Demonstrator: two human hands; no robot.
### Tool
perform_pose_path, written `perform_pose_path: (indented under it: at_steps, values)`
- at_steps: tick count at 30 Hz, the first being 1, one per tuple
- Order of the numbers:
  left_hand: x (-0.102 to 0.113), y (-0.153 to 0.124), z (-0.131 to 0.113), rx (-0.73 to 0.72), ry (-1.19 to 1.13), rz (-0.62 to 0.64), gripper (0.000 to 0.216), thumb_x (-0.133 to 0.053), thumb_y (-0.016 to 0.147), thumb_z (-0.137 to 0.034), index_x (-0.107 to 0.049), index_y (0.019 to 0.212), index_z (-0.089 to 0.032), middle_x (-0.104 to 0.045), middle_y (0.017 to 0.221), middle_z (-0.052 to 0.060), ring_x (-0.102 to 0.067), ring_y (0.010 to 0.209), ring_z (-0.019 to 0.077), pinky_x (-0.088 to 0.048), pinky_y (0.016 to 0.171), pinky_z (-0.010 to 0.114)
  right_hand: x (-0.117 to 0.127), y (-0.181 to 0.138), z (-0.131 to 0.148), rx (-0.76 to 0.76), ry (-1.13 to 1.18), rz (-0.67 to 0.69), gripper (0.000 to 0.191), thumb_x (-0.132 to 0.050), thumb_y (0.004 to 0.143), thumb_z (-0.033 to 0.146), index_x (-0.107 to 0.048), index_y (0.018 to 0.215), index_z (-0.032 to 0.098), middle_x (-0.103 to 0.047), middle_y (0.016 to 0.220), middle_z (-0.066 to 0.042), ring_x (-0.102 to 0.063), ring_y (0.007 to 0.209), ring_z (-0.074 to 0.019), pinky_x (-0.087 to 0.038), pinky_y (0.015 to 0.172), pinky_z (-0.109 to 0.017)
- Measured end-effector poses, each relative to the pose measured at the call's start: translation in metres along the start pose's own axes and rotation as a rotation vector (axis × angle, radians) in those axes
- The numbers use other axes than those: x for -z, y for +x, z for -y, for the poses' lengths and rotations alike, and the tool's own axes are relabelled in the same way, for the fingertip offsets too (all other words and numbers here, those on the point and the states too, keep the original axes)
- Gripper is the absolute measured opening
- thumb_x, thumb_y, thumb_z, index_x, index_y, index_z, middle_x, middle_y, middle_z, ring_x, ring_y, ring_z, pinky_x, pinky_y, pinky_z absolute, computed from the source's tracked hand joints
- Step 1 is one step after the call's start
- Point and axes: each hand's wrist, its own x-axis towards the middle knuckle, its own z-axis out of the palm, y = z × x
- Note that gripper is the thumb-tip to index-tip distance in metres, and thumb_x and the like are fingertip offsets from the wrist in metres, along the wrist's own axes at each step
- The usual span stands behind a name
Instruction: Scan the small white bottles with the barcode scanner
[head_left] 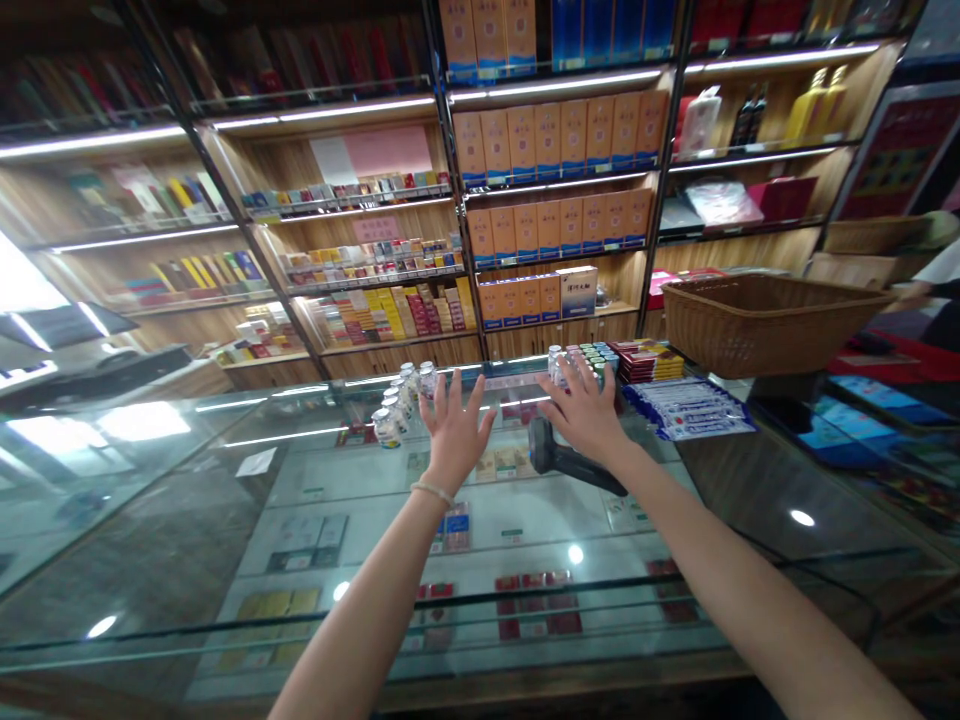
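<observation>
Both my arms reach forward over a glass display counter point(225, 520). My left hand point(455, 425) is open, fingers spread, close to a row of small clear bottles with white caps point(401, 395). My right hand point(585, 405) is open too, fingers spread over a cluster of small bottles and green-topped packs point(592, 355). A black handheld barcode scanner point(559, 460) lies on the glass just below my right hand. Neither hand holds anything.
A wicker basket point(765, 320) stands on the counter at right, with red packs point(646, 360) and blue-white packets point(690, 408) beside it. Lit shelves behind hold orange boxes point(559, 135) and cigarette packs point(397, 310). Another person's arm point(930, 280) shows at far right.
</observation>
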Motion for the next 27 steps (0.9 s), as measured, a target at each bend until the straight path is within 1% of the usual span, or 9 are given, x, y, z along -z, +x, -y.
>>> perform_pose_path:
  at_steps: [3,8,16,23,27]
  values:
    - [-0.001,-0.007,-0.001,0.002,0.007,0.011,0.060,-0.051,0.099,-0.047,-0.043,0.157,-0.031,-0.028,0.170,0.012,-0.019,0.158,0.0376,-0.007,0.125,0.067,0.002,-0.006,0.003,0.013,-0.004,0.011,0.050,-0.035,0.106,0.051,-0.053,0.150,0.033,-0.032,0.169,-0.011,-0.019,0.157,-0.0333,-0.007,0.121,-0.068]
    - [0.004,-0.013,0.000,0.014,0.026,0.009,0.059,-0.048,0.100,-0.048,-0.043,0.157,-0.032,-0.028,0.170,0.011,-0.018,0.158,0.0369,-0.007,0.126,0.066,0.003,-0.012,0.007,0.042,-0.011,0.024,0.053,-0.033,0.106,0.053,-0.049,0.153,0.035,-0.032,0.169,-0.010,-0.022,0.155,-0.0334,-0.007,0.122,-0.067]
    - [-0.001,-0.013,0.008,0.018,0.020,0.034,0.060,-0.049,0.100,-0.048,-0.041,0.158,-0.033,-0.028,0.170,0.010,-0.021,0.157,0.0358,-0.007,0.126,0.065,-0.005,-0.013,0.000,0.024,-0.032,0.022,0.052,-0.032,0.106,0.050,-0.050,0.153,0.035,-0.033,0.168,-0.010,-0.024,0.155,-0.0325,-0.009,0.121,-0.067]
    - [-0.002,-0.013,0.014,0.048,0.002,0.049,0.059,-0.050,0.099,-0.049,-0.046,0.155,-0.032,-0.031,0.169,0.010,-0.022,0.157,0.0365,-0.008,0.126,0.066,-0.010,-0.015,0.000,0.029,-0.045,0.013,0.050,-0.034,0.106,0.049,-0.053,0.150,0.036,-0.038,0.166,-0.010,-0.029,0.152,-0.0331,-0.011,0.121,-0.068]
    - [-0.005,-0.012,0.018,0.055,0.005,0.066,0.059,-0.049,0.099,-0.050,-0.046,0.155,-0.032,-0.031,0.169,0.011,-0.022,0.157,0.0365,-0.008,0.126,0.066,-0.010,-0.015,0.002,0.033,-0.045,0.013,0.051,-0.031,0.107,0.046,-0.048,0.154,0.037,-0.039,0.165,-0.008,-0.029,0.152,-0.0313,-0.012,0.121,-0.066]
